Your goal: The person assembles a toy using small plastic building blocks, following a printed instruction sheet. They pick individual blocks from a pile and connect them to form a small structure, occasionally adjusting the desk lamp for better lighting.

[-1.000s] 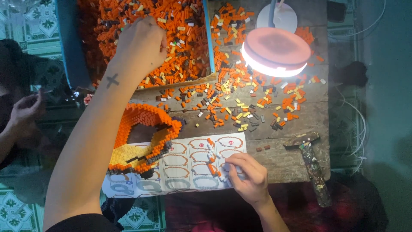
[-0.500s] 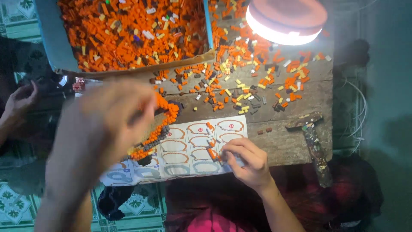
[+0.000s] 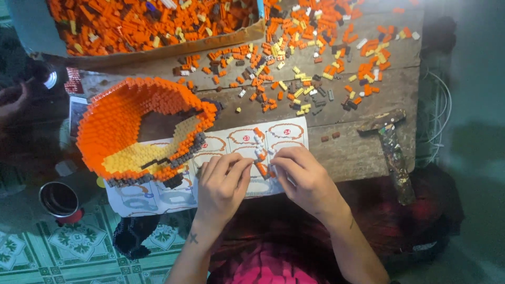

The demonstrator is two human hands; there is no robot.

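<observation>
Both my hands rest on a white instruction sheet (image 3: 239,138) with orange ring drawings at the table's near edge. My left hand (image 3: 223,184) and my right hand (image 3: 301,176) meet at a small strip of orange and white bricks (image 3: 260,155) lying on the sheet, fingertips pinching around its lower end. To the left stands a large curved build of orange bricks (image 3: 121,118) with a yellow and grey band along its lower rim.
A cardboard tray (image 3: 158,50) full of orange bricks lies at the back. Loose orange, yellow and grey bricks (image 3: 294,79) are scattered over the wooden table (image 3: 368,105). A paint-stained hammer (image 3: 392,152) lies right. A dark cup (image 3: 59,200) stands on the tiled floor; another person's hand (image 3: 13,100) at left.
My left hand came back from the brick tray down to the sheet and joined my right hand at the small strip. The view dropped lower; the lamp left the frame.
</observation>
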